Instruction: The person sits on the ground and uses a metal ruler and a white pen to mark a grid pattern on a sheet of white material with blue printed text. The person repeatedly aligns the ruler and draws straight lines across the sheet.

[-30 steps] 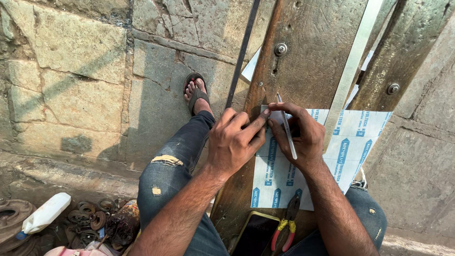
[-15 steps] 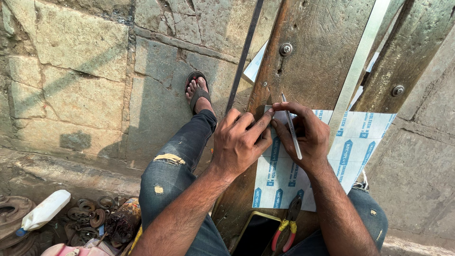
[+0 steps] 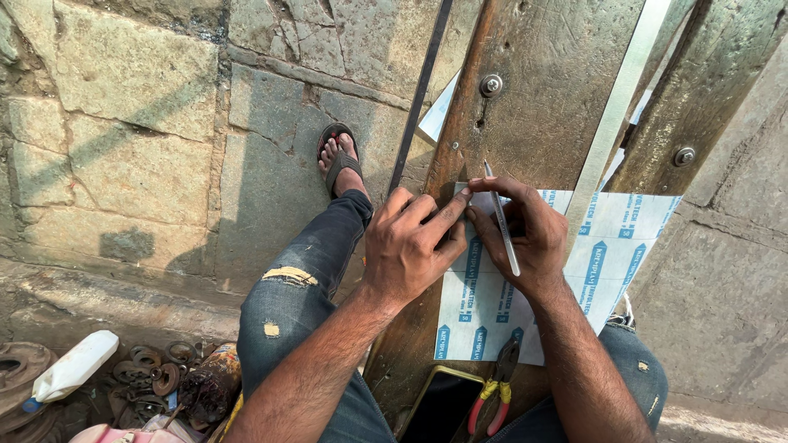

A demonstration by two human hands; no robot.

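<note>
Left hand (image 3: 410, 246) pressed flat, fingertips pinning white blue-printed plastic sheet (image 3: 525, 287) to brown wooden plank (image 3: 542, 98). Right hand (image 3: 525, 238) beside it, pinching thin silver metal scriber (image 3: 502, 220) over sheet's upper-left corner. Below both hands, red-and-yellow-handled pliers (image 3: 492, 394).

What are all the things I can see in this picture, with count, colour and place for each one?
plastic sheet: one, white with blue print, on the wooden plank
wooden plank: one, brown, running up the middle
bolts: at least two, grey, in the wooden planks
metal strip: one, pale silver, across the sheet at right
dark rod: one, black, left of the plank
pliers: one, red and yellow handles, bottom centre
phone: one, dark screen, beside the pliers
bottle: one, white, bottom left
metal rings: several, rusty, bottom left
stone floor: grey slabs
sandal: one, dark, on the foot
left hand: pressing the sheet's corner
right hand: holding a thin silver tool
</note>
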